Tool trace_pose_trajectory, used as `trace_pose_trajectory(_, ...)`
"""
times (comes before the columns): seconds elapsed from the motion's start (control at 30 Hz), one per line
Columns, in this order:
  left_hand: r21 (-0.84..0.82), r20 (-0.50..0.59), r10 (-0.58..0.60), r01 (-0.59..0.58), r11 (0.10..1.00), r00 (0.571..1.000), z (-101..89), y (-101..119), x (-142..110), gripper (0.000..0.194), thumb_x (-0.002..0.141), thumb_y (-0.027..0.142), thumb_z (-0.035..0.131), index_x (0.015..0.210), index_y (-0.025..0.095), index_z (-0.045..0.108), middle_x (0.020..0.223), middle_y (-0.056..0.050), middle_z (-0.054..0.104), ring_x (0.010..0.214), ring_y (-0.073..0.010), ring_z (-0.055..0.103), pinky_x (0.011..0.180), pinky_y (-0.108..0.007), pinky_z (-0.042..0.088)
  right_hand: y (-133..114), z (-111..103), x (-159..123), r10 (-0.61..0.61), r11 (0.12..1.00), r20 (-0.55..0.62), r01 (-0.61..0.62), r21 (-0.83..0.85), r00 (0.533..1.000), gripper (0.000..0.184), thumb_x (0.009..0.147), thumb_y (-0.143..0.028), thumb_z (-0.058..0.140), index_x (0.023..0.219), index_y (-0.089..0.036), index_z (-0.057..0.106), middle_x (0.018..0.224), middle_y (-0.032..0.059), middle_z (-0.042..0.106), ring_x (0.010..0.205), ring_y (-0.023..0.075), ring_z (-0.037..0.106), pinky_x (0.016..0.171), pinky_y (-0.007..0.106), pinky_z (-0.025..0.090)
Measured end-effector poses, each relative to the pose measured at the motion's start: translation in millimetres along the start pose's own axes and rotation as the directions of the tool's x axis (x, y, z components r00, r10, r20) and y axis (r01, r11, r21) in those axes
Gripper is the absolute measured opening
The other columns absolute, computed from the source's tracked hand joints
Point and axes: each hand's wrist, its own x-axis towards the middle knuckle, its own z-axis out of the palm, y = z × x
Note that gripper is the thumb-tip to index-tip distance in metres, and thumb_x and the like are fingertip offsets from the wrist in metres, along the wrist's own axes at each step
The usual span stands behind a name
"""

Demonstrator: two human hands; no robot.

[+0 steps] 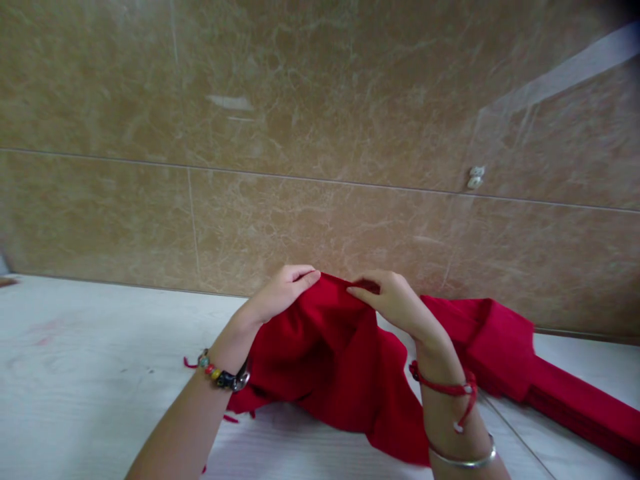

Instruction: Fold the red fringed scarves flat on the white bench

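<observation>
A piece of red cloth hangs from both hands above the white table, its lower part spread in loose folds. My left hand pinches its top edge between thumb and fingers. A short way to the right, my right hand grips the same edge, thumb towards me. The stretch of edge between the hands is fairly straight. At the right, beyond my right forearm, lies a stack of folded red cloth, with a long narrow part reaching to the picture's edge.
The white tabletop meets a brown marble-patterned tile wall just behind the hands. A white socket-like fitting is on the wall at right. Small red scraps lie near my left forearm. A seam crosses the tabletop at lower right.
</observation>
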Motion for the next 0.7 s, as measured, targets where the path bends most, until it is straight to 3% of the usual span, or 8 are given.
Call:
trace_pose_trajectory(0.2,-0.017,-0.236,-0.027,0.024,1.000,0.971,-12.7,5,-4,0.033,0.078,0.044,0.044,0.058,0.017,0.045,0.059,0.002,0.049,0.061,-0.0113,0.048,0.056,-0.022,0.040,10,11,-2,0.062,0.937,0.011,-0.054,-0.346,0.998,0.019,0.067,-0.010,0.049,0.063,-0.020,0.065,0.057,0.0028,0.064,0.050,0.0136,0.053,0.048,0.023,0.031)
trace_pose_trajectory(0.33,-0.055,-0.425,-0.049,0.028,0.998,0.904,-28.3,11,-13,0.029,0.075,0.043,0.048,0.061,0.018,0.049,0.060,0.002,0.052,0.062,-0.0124,0.051,0.057,-0.023,0.042,31,2,1,0.112,0.925,-0.100,-0.141,-0.354,0.989,0.024,0.065,-0.008,0.046,0.070,-0.019,0.068,0.065,0.0060,0.067,0.059,0.0170,0.058,0.052,0.024,0.035)
trace_pose_trajectory(0.43,-0.100,-0.560,-0.070,0.016,0.995,0.825,-46.6,11,-19,0.025,0.074,0.042,0.049,0.065,0.018,0.051,0.063,0.001,0.056,0.066,-0.0140,0.054,0.059,-0.024,0.044,44,-9,2,0.121,0.930,-0.244,-0.196,-0.311,0.962,0.027,0.065,-0.009,0.045,0.075,-0.019,0.069,0.068,0.0072,0.068,0.064,0.0189,0.061,0.056,0.025,0.039)
trace_pose_trajectory(0.5,-0.042,-0.628,-0.059,0.041,0.998,0.776,-57.7,7,-22,0.025,0.076,0.042,0.048,0.067,0.019,0.052,0.067,0.000,0.058,0.068,-0.0152,0.056,0.062,-0.026,0.045,47,-13,3,0.117,0.957,-0.274,-0.182,-0.227,0.955,0.029,0.064,-0.008,0.045,0.076,-0.019,0.069,0.071,0.0064,0.069,0.067,0.0188,0.062,0.060,0.025,0.042)
trace_pose_trajectory(0.57,0.130,-0.609,-0.051,0.163,0.978,0.791,-63.0,2,-23,0.025,0.078,0.041,0.045,0.070,0.019,0.054,0.073,-0.001,0.060,0.072,-0.0169,0.057,0.068,-0.029,0.045,46,-12,4,0.097,0.991,-0.187,-0.112,-0.069,0.978,0.033,0.063,-0.006,0.043,0.080,-0.019,0.068,0.076,0.0045,0.070,0.071,0.0174,0.062,0.064,0.024,0.044)
trace_pose_trajectory(0.63,0.328,-0.509,-0.075,0.273,0.904,0.858,-58.2,-3,-22,0.026,0.080,0.041,0.044,0.083,0.018,0.057,0.083,-0.004,0.063,0.081,-0.0197,0.057,0.076,-0.033,0.044,40,-8,5,0.044,0.992,-0.039,-0.040,0.116,0.998,0.036,0.062,-0.005,0.041,0.083,-0.019,0.067,0.079,0.0025,0.070,0.072,0.0153,0.063,0.066,0.023,0.046)
trace_pose_trajectory(0.7,0.443,-0.346,-0.087,0.245,0.863,0.934,-42.5,-4,-19,0.036,0.079,0.043,0.047,0.101,0.017,0.055,0.101,-0.008,0.061,0.094,-0.0222,0.056,0.083,-0.035,0.042,34,-2,6,-0.014,0.974,0.076,-0.004,0.228,0.997,0.035,0.063,-0.006,0.041,0.083,-0.019,0.066,0.076,0.0012,0.069,0.068,0.0140,0.062,0.064,0.023,0.046)
